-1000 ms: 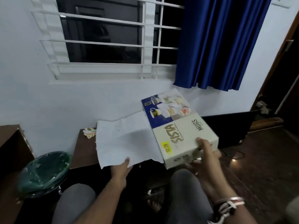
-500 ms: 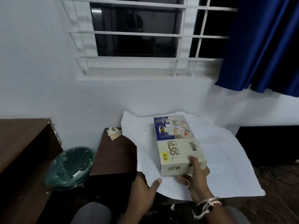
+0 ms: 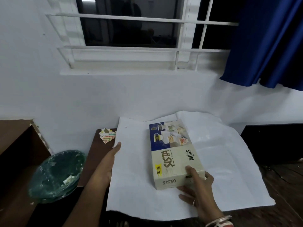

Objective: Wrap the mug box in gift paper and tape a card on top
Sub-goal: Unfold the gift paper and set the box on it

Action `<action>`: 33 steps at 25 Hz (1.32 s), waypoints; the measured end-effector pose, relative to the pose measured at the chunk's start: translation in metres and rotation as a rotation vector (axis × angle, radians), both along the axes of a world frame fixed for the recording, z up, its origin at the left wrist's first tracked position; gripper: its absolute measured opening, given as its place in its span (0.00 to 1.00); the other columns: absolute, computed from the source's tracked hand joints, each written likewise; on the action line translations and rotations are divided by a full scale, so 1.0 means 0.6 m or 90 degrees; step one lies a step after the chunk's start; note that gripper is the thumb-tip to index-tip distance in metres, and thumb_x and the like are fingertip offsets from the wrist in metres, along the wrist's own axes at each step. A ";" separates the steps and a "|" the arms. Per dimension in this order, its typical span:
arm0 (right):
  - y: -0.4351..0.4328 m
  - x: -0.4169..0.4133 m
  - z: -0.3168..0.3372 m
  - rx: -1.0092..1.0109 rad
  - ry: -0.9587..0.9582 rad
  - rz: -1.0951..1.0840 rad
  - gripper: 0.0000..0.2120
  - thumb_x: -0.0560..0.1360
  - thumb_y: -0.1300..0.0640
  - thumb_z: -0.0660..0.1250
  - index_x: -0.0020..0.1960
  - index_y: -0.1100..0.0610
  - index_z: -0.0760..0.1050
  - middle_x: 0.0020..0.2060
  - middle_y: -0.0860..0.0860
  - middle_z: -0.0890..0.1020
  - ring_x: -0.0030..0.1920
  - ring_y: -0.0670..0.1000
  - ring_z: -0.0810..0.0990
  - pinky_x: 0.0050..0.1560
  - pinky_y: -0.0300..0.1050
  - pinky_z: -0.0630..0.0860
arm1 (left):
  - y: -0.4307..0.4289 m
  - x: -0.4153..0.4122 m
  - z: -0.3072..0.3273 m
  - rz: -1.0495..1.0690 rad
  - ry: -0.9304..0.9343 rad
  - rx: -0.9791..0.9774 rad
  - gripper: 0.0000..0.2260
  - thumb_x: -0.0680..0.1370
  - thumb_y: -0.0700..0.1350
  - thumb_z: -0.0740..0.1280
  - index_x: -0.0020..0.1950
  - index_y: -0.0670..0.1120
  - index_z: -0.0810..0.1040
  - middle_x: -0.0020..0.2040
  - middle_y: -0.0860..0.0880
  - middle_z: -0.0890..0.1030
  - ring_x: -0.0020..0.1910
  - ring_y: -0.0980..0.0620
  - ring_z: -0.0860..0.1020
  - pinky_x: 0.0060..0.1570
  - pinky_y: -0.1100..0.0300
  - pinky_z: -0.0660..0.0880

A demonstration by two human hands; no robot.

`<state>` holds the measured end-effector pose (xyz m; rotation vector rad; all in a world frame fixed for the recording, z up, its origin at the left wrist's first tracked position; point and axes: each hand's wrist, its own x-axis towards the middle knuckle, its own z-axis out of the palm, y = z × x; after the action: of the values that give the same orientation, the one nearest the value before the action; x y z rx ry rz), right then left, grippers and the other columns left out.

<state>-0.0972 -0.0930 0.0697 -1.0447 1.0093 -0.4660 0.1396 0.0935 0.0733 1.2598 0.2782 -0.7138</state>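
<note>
mug box (image 3: pixel 173 154) lies flat on the white gift paper (image 3: pixel 134 177), a little right of the sheet's middle, its long side running away from the person and its printed lid facing up.

the pale wall (image 3: pixel 82 99) fills most of the view, with a barred window (image 3: pixel 131 27) set in it, dark behind the glass. a blue curtain (image 3: pixel 268 40) hangs at the upper right.

the gift paper is spread plain side up over a brown table (image 3: pixel 98 154). its far edge curls up against the wall and its near edge hangs past the table's front. to the left of the table stands a green bin (image 3: pixel 57 174) lined with clear plastic, with scraps inside.

the box lid shows mugs on a blue panel at the far end and the words "sista" and "mugs" on a cream panel at the near end.

the left hand (image 3: pixel 108 164) reaches along the paper's left edge, fingers straight and loose, touching the sheet and gripping nothing. the right hand (image 3: pixel 198 189) holds the box at its near right corner, thumb on the lid and fingers curled round the end face. bangles (image 3: pixel 221 222) sit on that wrist.

a folded patterned paper piece (image 3: pixel 107 134) lies on the table's far left corner, just beside the sheet. a yellow price sticker (image 3: pixel 158 170) sits near the lid's near left corner.
</note>
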 end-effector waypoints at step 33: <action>-0.019 0.049 -0.008 -0.092 0.165 0.255 0.16 0.82 0.42 0.62 0.67 0.47 0.70 0.53 0.52 0.85 0.54 0.55 0.85 0.55 0.55 0.84 | -0.087 -0.091 0.121 -0.224 -0.264 0.087 0.14 0.88 0.47 0.56 0.64 0.45 0.80 0.51 0.44 0.88 0.51 0.42 0.87 0.57 0.41 0.82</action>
<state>-0.0677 -0.1042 0.0647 -1.4261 0.9695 -0.0751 0.0852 0.0412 0.1457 1.5737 -0.2447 -0.7190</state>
